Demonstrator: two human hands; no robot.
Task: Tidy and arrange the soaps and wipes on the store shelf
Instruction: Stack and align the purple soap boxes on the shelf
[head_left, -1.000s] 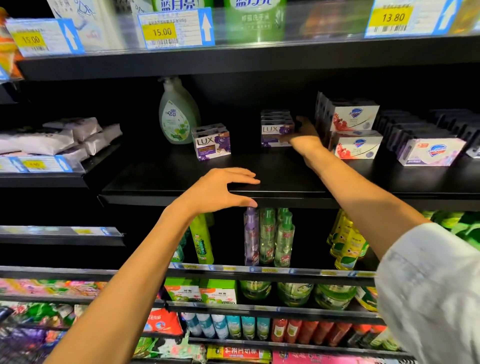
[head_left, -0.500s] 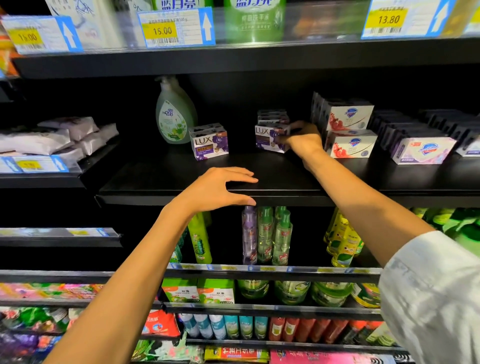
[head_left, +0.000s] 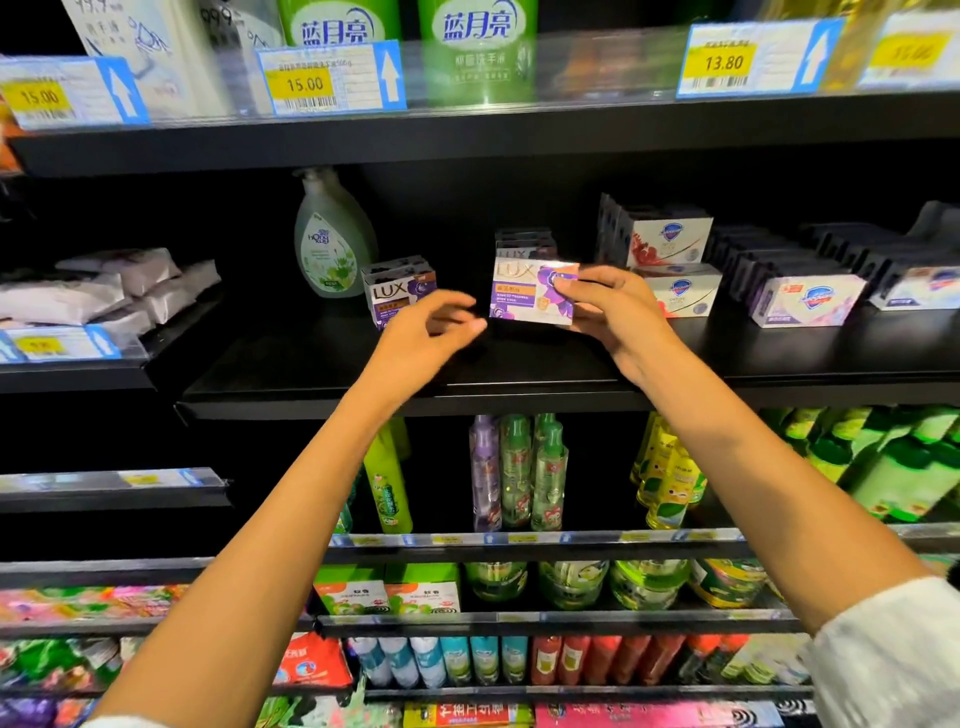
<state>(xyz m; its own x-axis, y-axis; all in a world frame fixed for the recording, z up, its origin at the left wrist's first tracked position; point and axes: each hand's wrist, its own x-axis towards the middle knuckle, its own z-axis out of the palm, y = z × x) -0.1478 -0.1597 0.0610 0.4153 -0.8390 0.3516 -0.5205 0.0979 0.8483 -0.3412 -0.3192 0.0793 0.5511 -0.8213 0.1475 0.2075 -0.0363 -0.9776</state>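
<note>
Your right hand (head_left: 618, 317) pinches the purple LUX soap box (head_left: 530, 291) by its right end, thumb on the front face, holding it upright and lifted clear of the black shelf (head_left: 519, 374), in front of the LUX stack (head_left: 522, 241) behind it. Your left hand (head_left: 426, 338) hovers just left of that box with fingers loosely curled and nothing in them, its fingertips near the box's lower left corner but apart from it. Behind your left hand a second pair of LUX boxes (head_left: 397, 288) stands on the shelf, beside the green soap bottle (head_left: 330, 239).
</note>
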